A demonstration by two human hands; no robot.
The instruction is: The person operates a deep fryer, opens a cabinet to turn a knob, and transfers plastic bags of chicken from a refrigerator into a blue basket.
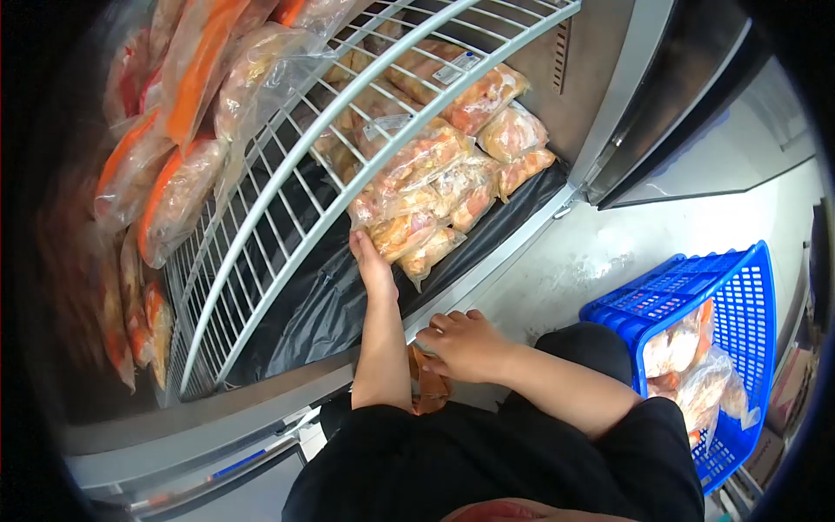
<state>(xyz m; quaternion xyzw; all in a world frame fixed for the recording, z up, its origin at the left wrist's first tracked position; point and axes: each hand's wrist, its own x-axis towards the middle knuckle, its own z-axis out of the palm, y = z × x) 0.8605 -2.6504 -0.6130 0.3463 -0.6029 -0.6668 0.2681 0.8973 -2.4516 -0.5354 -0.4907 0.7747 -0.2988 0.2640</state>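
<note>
Clear bags of pinkish-yellow frozen meat point(417, 157) are stacked on black plastic sheeting point(317, 304) at the bottom of a freezer, under a white wire shelf point(287, 170). My left hand point(372, 261) reaches in and touches the near left side of the stack; its fingertips are partly hidden against the bags. Near the freezer's front edge is my right hand point(461, 344), with its fingers bent and slightly apart, away from the bags. Just below it lies an orange-brown item point(429, 383), partly covered by my right hand and sleeve.
A blue plastic basket point(748, 304) with several bagged pieces stands on the floor point(557, 270) at the right. More bags with orange strips point(187, 174) lie on the wire shelf at the upper left. An open freezer door point(722, 139) stands at the upper right.
</note>
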